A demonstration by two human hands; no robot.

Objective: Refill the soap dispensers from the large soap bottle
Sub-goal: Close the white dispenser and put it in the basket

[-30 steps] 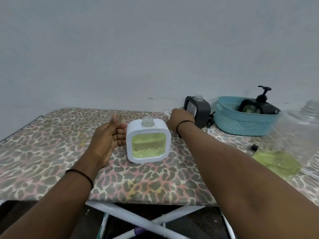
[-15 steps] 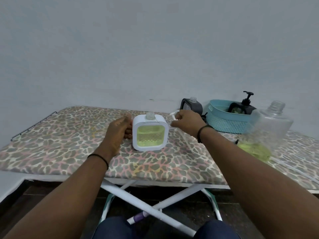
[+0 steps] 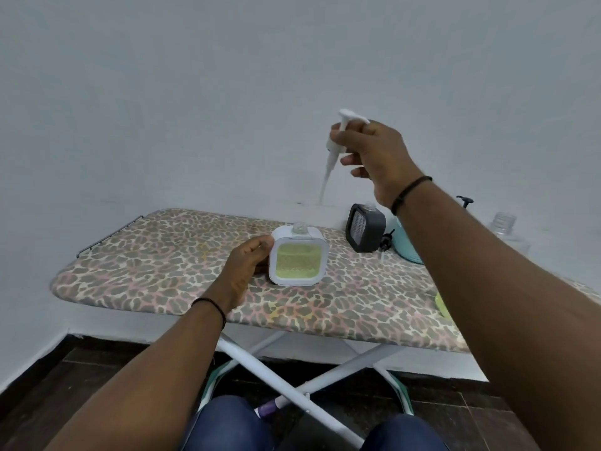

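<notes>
My left hand [image 3: 247, 265] wraps the side of the white dispenser [image 3: 296, 258], which stands upright on the ironing board [image 3: 162, 255] at about 11 o'clock from my lap, its neck open and the window showing green soap nearly to the top. At 1 o'clock my right hand [image 3: 370, 151] grips the white pump [image 3: 338, 138], raised high, tube hanging down. I should steady the base, thread the tube tip straight into the neck, then screw down. The large soap bottle [image 3: 507, 232] waits at 2 o'clock.
</notes>
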